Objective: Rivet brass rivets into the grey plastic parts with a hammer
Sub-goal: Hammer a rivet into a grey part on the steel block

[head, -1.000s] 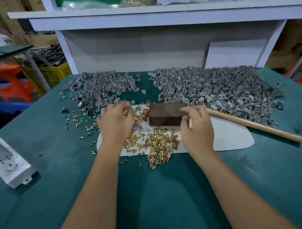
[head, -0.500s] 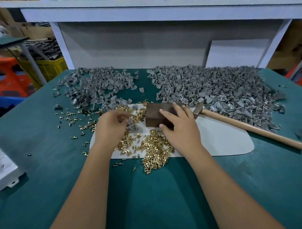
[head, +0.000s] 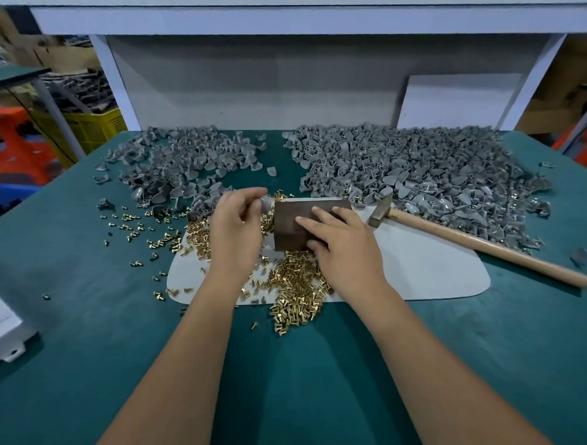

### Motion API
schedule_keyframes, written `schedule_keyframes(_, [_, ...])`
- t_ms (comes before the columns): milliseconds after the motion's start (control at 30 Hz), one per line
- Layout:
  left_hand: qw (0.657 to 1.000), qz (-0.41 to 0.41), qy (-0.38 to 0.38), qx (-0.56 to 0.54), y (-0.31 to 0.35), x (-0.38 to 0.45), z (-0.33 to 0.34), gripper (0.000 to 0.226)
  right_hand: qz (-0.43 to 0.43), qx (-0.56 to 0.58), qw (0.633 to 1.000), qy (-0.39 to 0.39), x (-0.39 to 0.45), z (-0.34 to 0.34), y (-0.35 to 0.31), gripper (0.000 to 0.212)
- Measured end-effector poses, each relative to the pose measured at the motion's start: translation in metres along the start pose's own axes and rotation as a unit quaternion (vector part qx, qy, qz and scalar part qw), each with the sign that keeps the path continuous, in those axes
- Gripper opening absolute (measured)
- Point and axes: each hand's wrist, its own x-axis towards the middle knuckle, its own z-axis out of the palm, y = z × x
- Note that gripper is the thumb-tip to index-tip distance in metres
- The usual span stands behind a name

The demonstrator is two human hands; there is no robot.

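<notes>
The left hand is pinching a small grey plastic part just left of the dark rectangular metal block, on which the right hand's straight fingers are resting; seat part and brass rivets squarely there before taking up the wooden-handled hammer.

The right hand now lies on the dark metal block with straight fingers; one second ago it was only at the block's right edge. The left hand is now higher, beside the block, and pinches a grey plastic part between thumb and fingers.
</notes>
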Motion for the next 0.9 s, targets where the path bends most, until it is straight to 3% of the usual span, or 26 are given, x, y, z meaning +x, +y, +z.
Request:
schedule_keyframes(200, [0.997,0.028,-0.064,0.038,0.005,-0.008,0.022,0.023,0.01,-0.064,0.998,0.004,-0.005,-0.002,-0.005,0.044])
schedule_keyframes(367, [0.992,0.061,-0.056,0.098,0.001,-0.008,0.016,0.019,0.026,-0.03,0.999,0.018,-0.004,-0.002,-0.004,0.042])
schedule_keyframes(567, [0.984,0.109,-0.048,0.134,0.002,-0.011,0.014,0.013,0.02,-0.018,0.995,0.101,-0.005,-0.004,-0.004,0.028])
schedule_keyframes(700, [0.98,0.116,-0.058,0.154,0.0,-0.008,0.013,0.009,-0.038,0.028,0.988,0.15,-0.006,-0.009,-0.012,0.019])
schedule_keyframes(767, [0.981,0.108,-0.055,0.151,0.001,-0.008,0.014,0.005,-0.056,0.035,0.99,0.124,-0.009,-0.015,-0.013,0.017])
schedule_keyframes(900, [0.983,0.095,-0.052,0.145,0.001,-0.007,0.016,0.005,-0.064,-0.066,0.995,-0.039,-0.015,-0.018,-0.02,0.023])
